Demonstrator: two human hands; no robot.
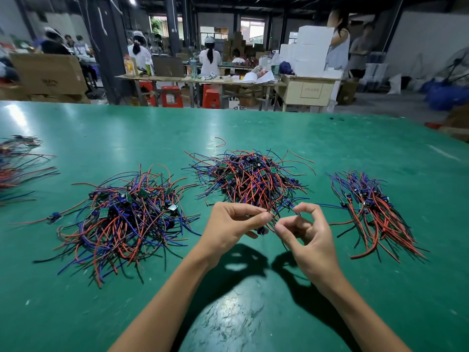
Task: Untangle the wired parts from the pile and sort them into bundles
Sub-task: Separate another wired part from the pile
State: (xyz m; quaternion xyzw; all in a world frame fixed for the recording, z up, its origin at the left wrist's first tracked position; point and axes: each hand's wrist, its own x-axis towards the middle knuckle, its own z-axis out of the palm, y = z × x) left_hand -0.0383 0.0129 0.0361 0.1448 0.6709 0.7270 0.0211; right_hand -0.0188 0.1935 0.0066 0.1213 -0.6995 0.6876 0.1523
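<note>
I see both hands low at centre, near the middle pile point(250, 180). Left hand point(232, 224) pinches wires at the pile's near edge, thumb to forefinger. Right hand point(308, 231) pinches a blue wire point(327, 205). Three heaps ahead: left pile point(127, 217), middle, and right bundle point(375, 209); a fourth, blurred point(17, 163), far left on the table point(101, 128).

Three piles point(250, 181) abreast (on table point(355, 138))

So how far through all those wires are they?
Done: a combed bundle lies at the right, wires running one way. In hand: the left hand and right hand each pinch wires pulled from the middle pile. Left: that pile and the tangled left pile. Roughly early to midway.
</note>
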